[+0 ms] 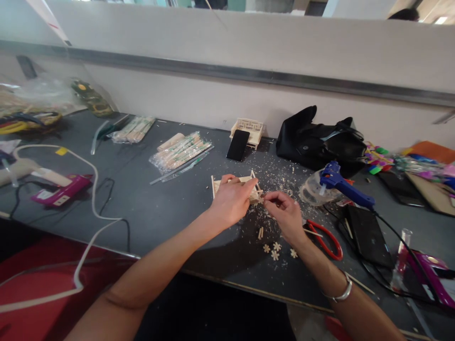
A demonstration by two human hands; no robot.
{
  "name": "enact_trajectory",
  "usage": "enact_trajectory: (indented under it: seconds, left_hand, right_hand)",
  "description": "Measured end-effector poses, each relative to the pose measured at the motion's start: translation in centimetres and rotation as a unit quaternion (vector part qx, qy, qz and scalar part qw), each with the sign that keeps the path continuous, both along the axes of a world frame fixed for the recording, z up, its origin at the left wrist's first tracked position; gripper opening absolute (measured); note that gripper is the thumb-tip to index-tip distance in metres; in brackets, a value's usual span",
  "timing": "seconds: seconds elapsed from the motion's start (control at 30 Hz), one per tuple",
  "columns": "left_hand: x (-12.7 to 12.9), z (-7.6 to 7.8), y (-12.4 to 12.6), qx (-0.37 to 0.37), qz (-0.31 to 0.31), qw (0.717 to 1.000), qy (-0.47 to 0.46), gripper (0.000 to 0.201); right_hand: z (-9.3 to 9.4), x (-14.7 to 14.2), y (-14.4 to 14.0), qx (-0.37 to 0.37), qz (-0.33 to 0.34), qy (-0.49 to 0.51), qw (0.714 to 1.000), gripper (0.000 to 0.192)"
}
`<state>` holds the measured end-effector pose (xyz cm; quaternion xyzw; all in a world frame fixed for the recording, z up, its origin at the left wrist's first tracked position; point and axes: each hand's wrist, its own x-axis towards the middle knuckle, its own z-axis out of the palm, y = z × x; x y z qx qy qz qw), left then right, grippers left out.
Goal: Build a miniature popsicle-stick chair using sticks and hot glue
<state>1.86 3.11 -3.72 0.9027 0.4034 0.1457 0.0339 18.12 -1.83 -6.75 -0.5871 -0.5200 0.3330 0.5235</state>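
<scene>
My left hand [231, 201] grips a miniature piece of stick-built wooden furniture [215, 183] from above, hiding much of it. At its right front corner, my right hand [284, 213] has thumb and fingers pinched on a small pale wooden piece [261, 199]; its exact shape is hard to make out. Below the hands lie several flower-shaped wooden pieces [275, 255] and a few short sticks [260, 232]. A red-handled tool [334, 253] rests beside my right wrist, its head hidden.
A blue glue gun [346, 185] leans on a clear plastic container [309, 192]. Behind the hands are a phone [238, 145], a finished-looking miniature bench [258, 129] and a black bag [320, 147]. Bagged sticks [181, 154] lie left; wood shavings and cables spread across the table [149, 208].
</scene>
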Motion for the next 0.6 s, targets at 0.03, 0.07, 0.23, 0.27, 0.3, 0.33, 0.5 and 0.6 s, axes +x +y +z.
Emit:
enact_trajectory:
  seconds: [0.03, 0.07, 0.23, 0.27, 0.3, 0.33, 0.5, 0.6]
  left_hand:
    - [0.0, 0.0, 0.0, -0.001, -0.001, 1.000, -0.001, 0.053]
    - [0.0, 0.0, 0.0, -0.002, 0.000, 1.000, -0.002, 0.053]
    - [0.0, 0.2, -0.1, -0.012, 0.001, 1.000, 0.007, 0.053]
    - [0.0, 0.2, -0.1, -0.012, 0.000, 1.000, 0.006, 0.052]
    - [0.0, 0.2, 0.0, -0.012, 0.000, 1.000, 0.005, 0.051]
    - [0.0, 0.2, 0.0, -0.012, 0.000, 1.000, 0.003, 0.051]
    - [0.0, 0.1, 0.0, -0.011, 0.003, 1.000, 0.001, 0.049]
    - [0.0, 0.0, 0.0, -0.006, 0.000, 1.000, 0.000, 0.050]
  right_hand:
    - [0.1, 0.2, 0.0, -0.009, 0.004, 0.022, 1.000, 0.014]
    - [0.2, 0.3, -0.1, -0.024, 0.009, 0.051, 0.998, 0.014]
    - [0.4, 1.0, -0.2, -0.090, 0.032, 0.157, 0.983, 0.017]
    - [0.5, 1.0, -0.1, -0.094, 0.035, 0.161, 0.982, 0.018]
    - [0.6, 1.0, -0.1, -0.100, 0.039, 0.165, 0.980, 0.019]
    - [0.7, 1.0, 0.0, -0.105, 0.042, 0.169, 0.979, 0.020]
    - [1.1, 1.2, 0.1, -0.132, 0.062, 0.191, 0.971, 0.020]
    - [1.3, 1.4, 0.0, -0.128, 0.070, 0.208, 0.967, 0.021]
